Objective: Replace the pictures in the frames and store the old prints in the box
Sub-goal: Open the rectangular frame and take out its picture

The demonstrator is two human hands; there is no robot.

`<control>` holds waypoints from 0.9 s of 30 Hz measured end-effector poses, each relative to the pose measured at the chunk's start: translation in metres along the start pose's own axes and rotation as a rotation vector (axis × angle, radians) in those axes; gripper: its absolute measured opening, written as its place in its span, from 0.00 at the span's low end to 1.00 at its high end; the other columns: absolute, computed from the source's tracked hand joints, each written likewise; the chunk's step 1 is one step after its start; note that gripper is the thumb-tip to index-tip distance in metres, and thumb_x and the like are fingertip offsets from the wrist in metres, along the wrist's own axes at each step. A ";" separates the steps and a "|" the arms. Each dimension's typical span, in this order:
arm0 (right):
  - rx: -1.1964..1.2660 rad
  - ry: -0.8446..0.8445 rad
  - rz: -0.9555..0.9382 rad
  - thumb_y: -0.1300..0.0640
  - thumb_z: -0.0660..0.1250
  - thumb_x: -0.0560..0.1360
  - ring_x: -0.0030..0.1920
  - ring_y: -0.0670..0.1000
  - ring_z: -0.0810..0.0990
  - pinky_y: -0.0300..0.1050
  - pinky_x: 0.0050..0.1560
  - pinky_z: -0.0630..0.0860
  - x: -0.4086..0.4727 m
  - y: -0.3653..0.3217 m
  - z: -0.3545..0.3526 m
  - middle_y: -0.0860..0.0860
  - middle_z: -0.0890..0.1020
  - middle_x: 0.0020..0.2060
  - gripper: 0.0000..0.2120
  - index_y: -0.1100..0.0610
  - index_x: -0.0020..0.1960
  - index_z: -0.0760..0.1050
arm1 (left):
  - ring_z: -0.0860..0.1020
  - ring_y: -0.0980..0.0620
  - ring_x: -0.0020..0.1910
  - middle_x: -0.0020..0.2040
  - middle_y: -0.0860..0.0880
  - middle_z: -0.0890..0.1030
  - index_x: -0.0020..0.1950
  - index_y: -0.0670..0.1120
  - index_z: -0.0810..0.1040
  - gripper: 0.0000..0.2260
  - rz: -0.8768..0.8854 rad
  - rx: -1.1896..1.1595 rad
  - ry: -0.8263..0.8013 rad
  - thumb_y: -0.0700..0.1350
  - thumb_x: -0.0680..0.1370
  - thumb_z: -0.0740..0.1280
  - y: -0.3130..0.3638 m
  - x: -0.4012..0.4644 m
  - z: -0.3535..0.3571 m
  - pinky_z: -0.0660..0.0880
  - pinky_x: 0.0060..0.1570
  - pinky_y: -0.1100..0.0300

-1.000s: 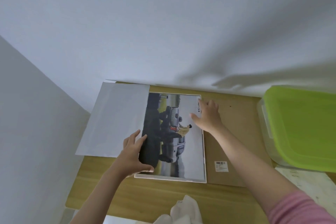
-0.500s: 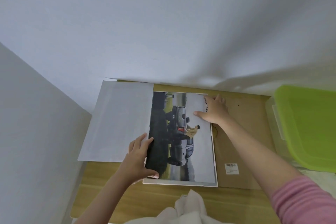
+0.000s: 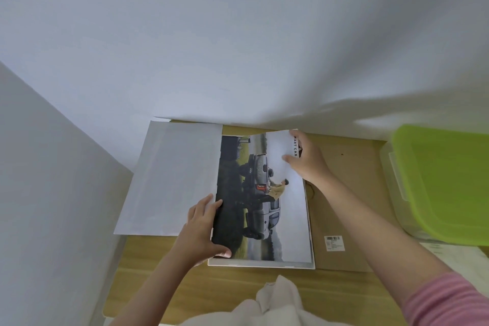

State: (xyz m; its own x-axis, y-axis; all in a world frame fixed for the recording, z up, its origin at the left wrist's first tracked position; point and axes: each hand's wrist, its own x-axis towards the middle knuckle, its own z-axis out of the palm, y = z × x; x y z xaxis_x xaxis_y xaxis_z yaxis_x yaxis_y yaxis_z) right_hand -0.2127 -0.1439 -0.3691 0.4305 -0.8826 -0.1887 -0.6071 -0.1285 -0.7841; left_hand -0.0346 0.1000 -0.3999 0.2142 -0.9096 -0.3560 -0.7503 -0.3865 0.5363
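Observation:
A print of a grey truck and a person lies on a white frame on the wooden table. My left hand grips the print's near left corner, thumb on top. My right hand pinches the far right corner, which curls up off the frame. A blank white sheet lies to the left, its right edge under the print. A brown backing board with a barcode label lies to the right. The clear box with a green lid stands at the far right.
White walls close in at the back and the left. A white cloth sits at the near table edge. Another pale sheet lies near the box's front. Bare wood shows along the near edge.
The right hand moved toward the print's far right corner and lifted it. The left hand kept its grip on the near left corner. The camera shifted slightly.

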 end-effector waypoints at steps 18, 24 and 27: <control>0.587 0.367 -0.111 0.69 0.63 0.74 0.42 0.40 0.82 0.43 0.44 0.79 -0.039 -0.055 -0.029 0.45 0.82 0.46 0.23 0.50 0.65 0.70 | 0.64 0.54 0.69 0.71 0.53 0.65 0.74 0.50 0.59 0.39 0.083 -0.198 0.196 0.53 0.68 0.74 0.011 -0.017 -0.002 0.65 0.66 0.59; 0.910 0.430 -0.041 0.72 0.62 0.74 0.37 0.44 0.82 0.46 0.44 0.78 -0.060 -0.058 -0.067 0.48 0.82 0.41 0.21 0.52 0.60 0.69 | 0.75 0.62 0.57 0.60 0.54 0.75 0.69 0.54 0.65 0.32 0.083 -0.443 0.310 0.46 0.69 0.75 0.035 -0.022 0.006 0.72 0.55 0.68; 1.025 0.464 -0.021 0.73 0.61 0.74 0.39 0.47 0.81 0.48 0.48 0.77 -0.077 -0.048 -0.092 0.51 0.81 0.42 0.20 0.53 0.59 0.69 | 0.73 0.54 0.60 0.65 0.52 0.69 0.70 0.53 0.64 0.33 0.046 -0.550 0.300 0.45 0.69 0.75 0.054 -0.019 0.016 0.72 0.56 0.64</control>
State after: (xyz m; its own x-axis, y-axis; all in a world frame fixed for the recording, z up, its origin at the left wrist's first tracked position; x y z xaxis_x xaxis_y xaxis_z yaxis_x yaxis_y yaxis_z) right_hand -0.2785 -0.1119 -0.2627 0.0147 -0.9950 -0.0992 0.3245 0.0986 -0.9407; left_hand -0.0896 0.0991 -0.3759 0.4150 -0.8997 -0.1357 -0.3486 -0.2950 0.8896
